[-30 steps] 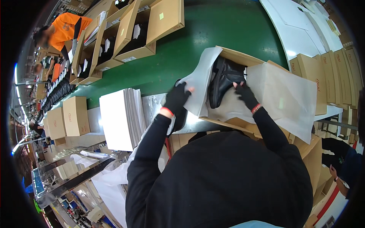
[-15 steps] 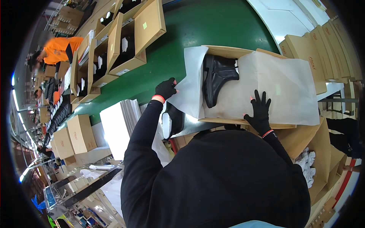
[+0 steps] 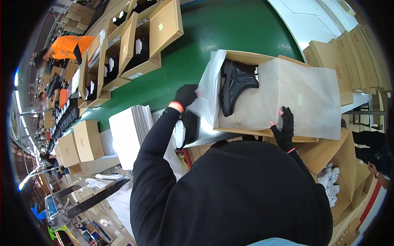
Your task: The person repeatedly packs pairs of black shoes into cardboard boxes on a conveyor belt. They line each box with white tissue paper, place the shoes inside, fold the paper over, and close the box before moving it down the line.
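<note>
A black ankle boot (image 3: 237, 88) lies on its side on white tissue paper (image 3: 314, 96) that lines an open cardboard shoebox (image 3: 250, 55). My left hand (image 3: 185, 96), in a black fingerless glove, pinches the paper's left flap and holds it raised beside the boot's sole. My right hand (image 3: 284, 127), gloved the same way, rests on the paper near the box's front edge, fingers stretched out, holding nothing. Another black boot (image 3: 189, 128) with white paper stuffing is below my left forearm, partly hidden.
Open shoeboxes (image 3: 144, 65) with dark footwear stand at the far left on the green table (image 3: 230, 28). A stack of white sheets (image 3: 131, 133) lies left of me. Cardboard boxes (image 3: 328, 61) line the right. A carton (image 3: 344, 172) with crumpled paper stands lower right. A co-worker (image 3: 67, 47) in orange works far left.
My left hand has moved slightly right, lifting and folding the flap toward the boot. My right hand has drawn slightly down, its spread fingers now closer together.
</note>
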Motion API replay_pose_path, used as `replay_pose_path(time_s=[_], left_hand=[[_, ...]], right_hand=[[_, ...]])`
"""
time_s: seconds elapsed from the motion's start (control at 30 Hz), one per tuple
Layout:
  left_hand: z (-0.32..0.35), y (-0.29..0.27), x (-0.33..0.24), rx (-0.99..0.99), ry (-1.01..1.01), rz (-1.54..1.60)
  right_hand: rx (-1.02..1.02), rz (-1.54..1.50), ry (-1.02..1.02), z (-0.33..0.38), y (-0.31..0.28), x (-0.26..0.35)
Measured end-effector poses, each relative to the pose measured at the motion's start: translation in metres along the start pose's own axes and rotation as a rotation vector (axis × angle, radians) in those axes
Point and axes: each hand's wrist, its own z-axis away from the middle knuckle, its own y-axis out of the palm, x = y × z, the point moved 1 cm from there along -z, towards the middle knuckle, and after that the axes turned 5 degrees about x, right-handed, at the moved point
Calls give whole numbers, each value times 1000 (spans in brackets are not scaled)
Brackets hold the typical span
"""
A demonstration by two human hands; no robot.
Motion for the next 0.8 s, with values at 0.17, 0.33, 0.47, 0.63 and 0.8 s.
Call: replay_pose_path(time_s=[0.17,0.33,0.47,0.63,0.8], left_hand=[[27,-116,-226,643,450,1158],[28,-82,-183,-338,170,914],[52,12,-155,-217,281,287],[64,44,-167,-199,236,183],[62,44,-159,-267,336,260]], right_hand=[[-48,-99,145,5,1,-12],[-128,-257,355,-10,-4,-33],[-287,-106,87,-84,-35,4],[42,-126,-535,-152,-35,126],[750,407,-523,-159,94,-15]])
